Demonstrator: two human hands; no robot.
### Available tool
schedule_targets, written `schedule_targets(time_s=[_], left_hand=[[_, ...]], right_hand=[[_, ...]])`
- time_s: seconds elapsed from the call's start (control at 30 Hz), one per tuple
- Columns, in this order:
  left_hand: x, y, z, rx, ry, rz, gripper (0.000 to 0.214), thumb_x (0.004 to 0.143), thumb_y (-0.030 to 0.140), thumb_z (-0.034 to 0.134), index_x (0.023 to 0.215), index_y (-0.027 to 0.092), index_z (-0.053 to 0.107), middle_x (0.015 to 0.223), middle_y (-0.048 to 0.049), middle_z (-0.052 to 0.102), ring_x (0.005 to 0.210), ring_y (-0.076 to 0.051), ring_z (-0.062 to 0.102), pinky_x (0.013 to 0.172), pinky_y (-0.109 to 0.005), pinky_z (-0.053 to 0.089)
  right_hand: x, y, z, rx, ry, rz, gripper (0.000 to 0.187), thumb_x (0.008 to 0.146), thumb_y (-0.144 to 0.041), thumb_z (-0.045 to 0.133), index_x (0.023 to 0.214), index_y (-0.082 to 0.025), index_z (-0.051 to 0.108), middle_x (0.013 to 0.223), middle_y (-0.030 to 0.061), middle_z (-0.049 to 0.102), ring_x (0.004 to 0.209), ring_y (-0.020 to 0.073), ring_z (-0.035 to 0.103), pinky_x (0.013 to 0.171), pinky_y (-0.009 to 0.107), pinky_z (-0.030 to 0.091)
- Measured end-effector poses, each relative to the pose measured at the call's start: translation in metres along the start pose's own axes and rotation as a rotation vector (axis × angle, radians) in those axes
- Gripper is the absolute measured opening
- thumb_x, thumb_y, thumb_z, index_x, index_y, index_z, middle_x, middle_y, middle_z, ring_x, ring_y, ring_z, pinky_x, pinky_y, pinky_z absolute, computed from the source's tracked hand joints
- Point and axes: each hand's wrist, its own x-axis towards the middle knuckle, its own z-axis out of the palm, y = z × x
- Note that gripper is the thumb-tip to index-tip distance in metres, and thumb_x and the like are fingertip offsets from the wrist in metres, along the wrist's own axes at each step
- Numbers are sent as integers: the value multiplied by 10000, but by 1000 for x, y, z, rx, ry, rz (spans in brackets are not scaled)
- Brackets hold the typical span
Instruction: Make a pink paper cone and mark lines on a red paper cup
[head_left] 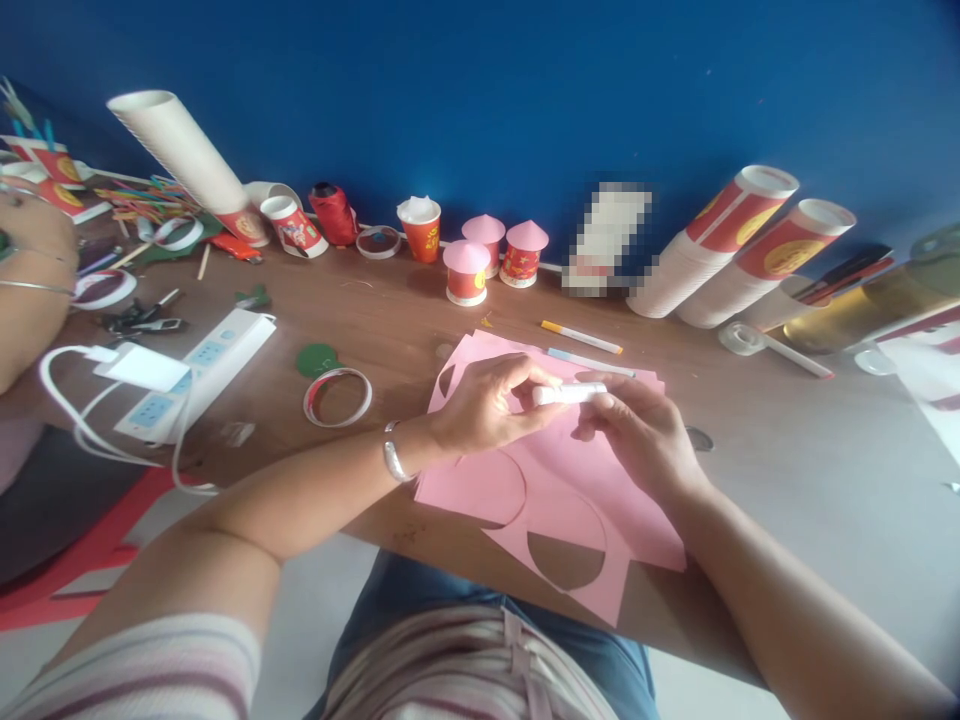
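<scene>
Between both hands is a small white tube (571,393), held level; whether it is a glue stick or a pen I cannot tell. My left hand (491,405), with a silver bangle at the wrist, pinches its left end. On the right end, the thumb and fingers of my right hand (645,430) are closed. Under the hands lie pink paper sheets (555,470), some with round pieces cut out. A yellow-capped marker (582,337) and a light-blue marker (589,362) rest just beyond, the latter on the paper's far edge.
Three red cups with pink cone roofs (466,270) stand near the blue wall. Stacked paper cups (697,240) lean at the right. To the left are a power strip (199,375) with white cables, a cut cup ring (337,398) and another person's arm (34,290).
</scene>
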Motion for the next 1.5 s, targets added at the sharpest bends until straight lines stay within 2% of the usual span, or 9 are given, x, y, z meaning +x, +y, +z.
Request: schedule_targets(time_s=[0.27,0.47,0.6,0.67,0.77,0.87,1.03,1.23,1.5], left_hand=[[-1,-3,1,14,8,23,130,900,201,797,921,177,671,815,-6,772,654,-89,673,634,-208,571],[-3,-8,4,-211,-40,-182,201,935,348,805,982,175,714,889,-33,783,742,-112,705,664,-219,584],[0,-12,3,-262,-143,-307,408,883,442,853,1158,174,713,1017,-70,805,839,-143,743,702,-238,598],[2,-13,0,-186,-181,-312,283,961,427,763,1078,174,719,966,-56,794,818,-132,727,679,-232,571],[1,-14,-9,72,-337,-187,168,1028,307,649,936,183,713,895,-24,758,810,-132,692,716,-258,554],[-6,-16,-20,316,-526,76,171,1046,233,600,929,185,715,894,-37,753,886,-185,696,821,-339,580],[-24,-23,-24,446,-510,387,158,1053,158,579,970,161,713,995,-58,793,915,-194,710,835,-355,605],[-30,-29,-19,534,-476,486,143,1031,134,609,934,168,708,974,-27,791,882,-190,691,734,-344,572],[-33,-22,-22,618,-491,475,158,1002,137,641,859,162,704,879,-33,740,826,-192,657,709,-352,529]], right_hand=[[3,-3,1,104,-54,78,414,874,-571,837,965,-176,754,636,-30,634,510,141,639,554,310,597],[4,0,8,229,-38,-5,417,779,-486,937,1044,-226,749,617,-73,610,494,111,577,530,281,575],[-1,-10,5,108,129,-151,335,818,-508,909,962,-246,760,634,-67,603,482,92,506,506,268,561],[-4,-19,-1,-75,234,-280,296,854,-510,880,964,-259,766,772,-27,685,549,104,563,531,273,576],[-8,-29,-8,-412,277,-388,173,927,-429,817,994,-273,778,980,18,760,716,147,670,605,291,600],[-8,-29,-9,-632,214,-374,105,968,-369,757,1009,-276,783,973,18,792,762,173,717,647,306,610],[-1,-15,-2,-879,97,-420,130,1006,-331,686,980,-229,762,958,28,810,702,153,712,632,282,572],[8,-5,6,-1011,10,-522,195,1048,-374,649,985,-207,728,870,31,774,674,147,683,650,280,524],[12,2,12,-1052,-19,-558,220,1056,-400,646,951,-215,702,796,14,735,697,155,686,643,276,489]])
